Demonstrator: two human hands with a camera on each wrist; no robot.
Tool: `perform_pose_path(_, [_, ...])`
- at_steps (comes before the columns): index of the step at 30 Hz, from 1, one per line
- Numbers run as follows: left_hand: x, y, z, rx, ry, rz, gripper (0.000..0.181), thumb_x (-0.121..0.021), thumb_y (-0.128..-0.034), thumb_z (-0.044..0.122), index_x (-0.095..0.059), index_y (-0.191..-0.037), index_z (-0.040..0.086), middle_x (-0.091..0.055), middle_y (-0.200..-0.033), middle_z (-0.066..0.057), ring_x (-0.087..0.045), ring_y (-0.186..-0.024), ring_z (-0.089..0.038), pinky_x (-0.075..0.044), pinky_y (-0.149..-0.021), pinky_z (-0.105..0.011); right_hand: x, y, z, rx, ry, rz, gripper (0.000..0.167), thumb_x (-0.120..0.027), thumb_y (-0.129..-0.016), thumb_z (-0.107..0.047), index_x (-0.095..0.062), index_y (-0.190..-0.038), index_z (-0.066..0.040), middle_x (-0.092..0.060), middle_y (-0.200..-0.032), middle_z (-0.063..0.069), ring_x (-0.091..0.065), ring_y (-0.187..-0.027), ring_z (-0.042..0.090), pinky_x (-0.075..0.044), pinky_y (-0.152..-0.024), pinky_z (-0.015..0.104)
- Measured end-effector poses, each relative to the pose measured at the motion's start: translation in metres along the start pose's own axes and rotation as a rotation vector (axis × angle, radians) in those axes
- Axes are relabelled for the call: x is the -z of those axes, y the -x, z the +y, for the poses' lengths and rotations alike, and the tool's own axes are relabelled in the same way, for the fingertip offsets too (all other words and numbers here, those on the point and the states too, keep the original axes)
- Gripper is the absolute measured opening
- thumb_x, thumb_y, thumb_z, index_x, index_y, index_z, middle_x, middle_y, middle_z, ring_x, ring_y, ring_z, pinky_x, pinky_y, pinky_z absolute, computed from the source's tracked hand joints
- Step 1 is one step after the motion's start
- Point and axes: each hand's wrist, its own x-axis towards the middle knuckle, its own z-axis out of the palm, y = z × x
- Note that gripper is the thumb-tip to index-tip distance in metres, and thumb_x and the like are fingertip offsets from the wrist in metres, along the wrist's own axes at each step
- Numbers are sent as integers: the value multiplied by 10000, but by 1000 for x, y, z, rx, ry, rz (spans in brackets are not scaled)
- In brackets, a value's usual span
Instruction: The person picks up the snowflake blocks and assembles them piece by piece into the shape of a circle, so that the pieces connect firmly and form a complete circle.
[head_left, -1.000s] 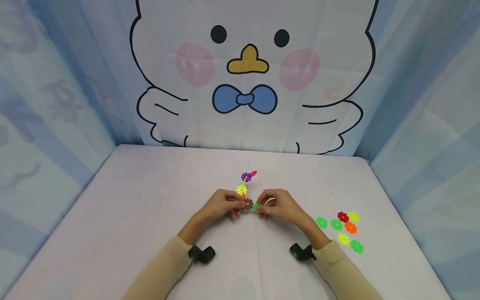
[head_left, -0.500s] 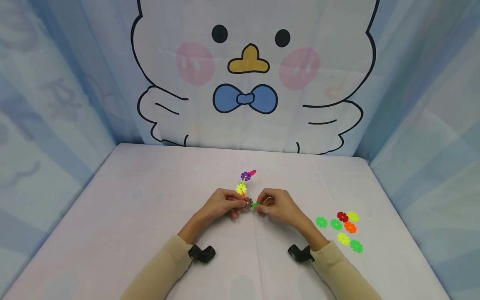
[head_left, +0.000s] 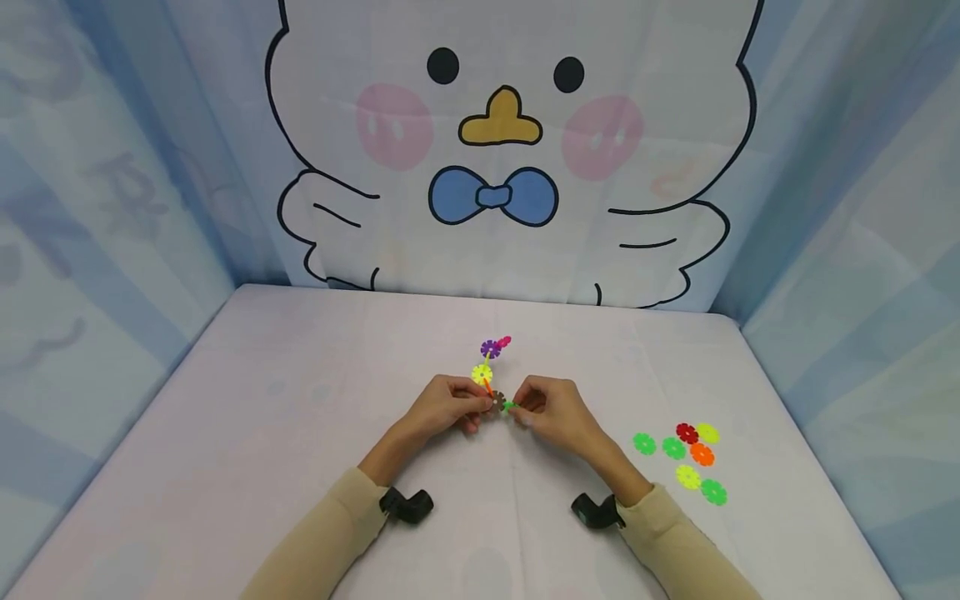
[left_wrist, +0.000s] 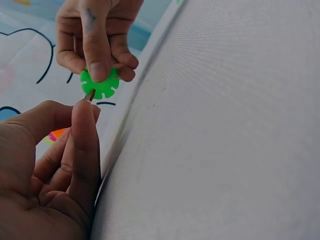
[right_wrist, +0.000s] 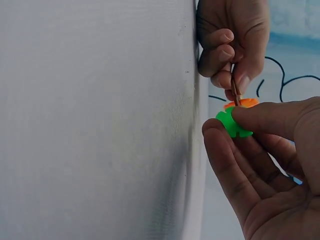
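Presently, 1 brown disc [head_left: 498, 402] pinched by left hand [head_left: 450, 406], 1 green disc [left_wrist: 106, 88] touching it, pinched by right hand [head_left: 553, 412].

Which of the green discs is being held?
The green disc pinched in the right hand, at the edge of the brown disc; the other three green discs lie on the table.

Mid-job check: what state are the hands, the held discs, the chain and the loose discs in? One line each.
Left hand, pinching the brown disc.
Right hand, pinching the green disc.
Brown disc, held edge-on to the green disc.
Green disc, touching the brown disc's edge; slot depth unclear.
Chain, linked, orange end meeting the brown disc.
Seven loose discs, lying flat, unheld.
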Motion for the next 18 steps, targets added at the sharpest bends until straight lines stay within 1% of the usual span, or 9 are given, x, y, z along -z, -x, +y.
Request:
perform_pose_path(10, [-1, 1, 0, 5, 5, 15, 178, -770, -965, 81, -740, -1084, -48, -751, -792, -10, -651, -612, -86, -603, -597, -220, -3, 0, -4, 6, 38, 29, 88, -813, -902, -31, -735, -872, -58, -783, -854, 70, -704, -756, 80, -598, -710, 194])
perform_pose_path(18, [1, 2, 2, -1, 13, 2, 165, -764, -966, 66, -734, -1072, -57, -734, -772, 15, -637, -616, -74, -581, -589, -206, -4, -2, -2, 21, 42, 30, 95, -819, -901, -33, -740, -866, -72, -783, -844, 57, -699, -752, 65, -601, -708, 196])
